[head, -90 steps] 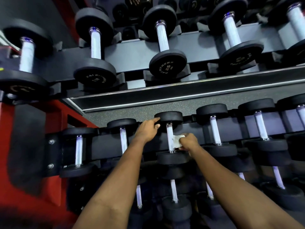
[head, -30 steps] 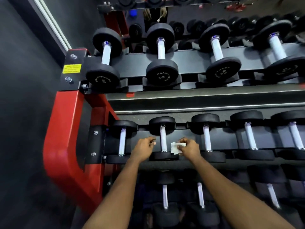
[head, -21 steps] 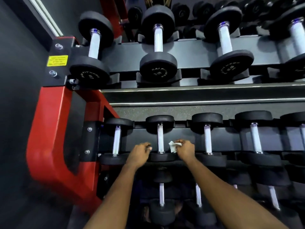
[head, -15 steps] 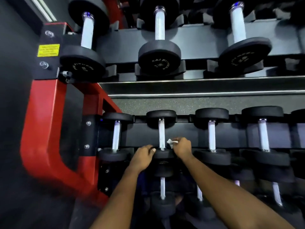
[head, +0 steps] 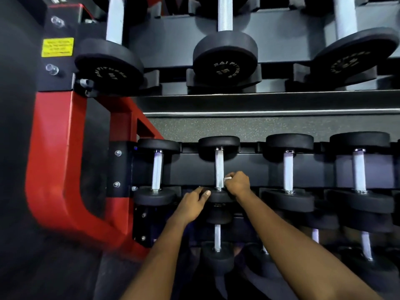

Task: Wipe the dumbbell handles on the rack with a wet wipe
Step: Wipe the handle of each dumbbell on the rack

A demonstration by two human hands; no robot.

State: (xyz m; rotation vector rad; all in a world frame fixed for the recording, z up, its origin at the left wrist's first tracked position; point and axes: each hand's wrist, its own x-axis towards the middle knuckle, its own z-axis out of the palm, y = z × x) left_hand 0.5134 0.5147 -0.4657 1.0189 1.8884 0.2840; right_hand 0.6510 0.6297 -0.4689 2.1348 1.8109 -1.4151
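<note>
On the middle shelf of the rack, the second dumbbell from the left has a silver handle (head: 219,165) between two black heads. My right hand (head: 237,184) grips a small white wet wipe (head: 227,179) and holds it against the lower right side of that handle. My left hand (head: 192,204) rests with relaxed fingers on the near head (head: 218,197) of the same dumbbell. Most of the wipe is hidden inside my right fist.
The red rack frame (head: 54,159) curves down at the left, with a yellow label (head: 57,47) above. Larger dumbbells (head: 225,59) fill the top shelf, more sit to the right (head: 289,169) and left (head: 157,169), and smaller ones (head: 217,247) lie below.
My right hand has closed in on the handle's lower end, bunching the wipe against it. My left hand slid down onto the near head. The view has moved closer to the rack.
</note>
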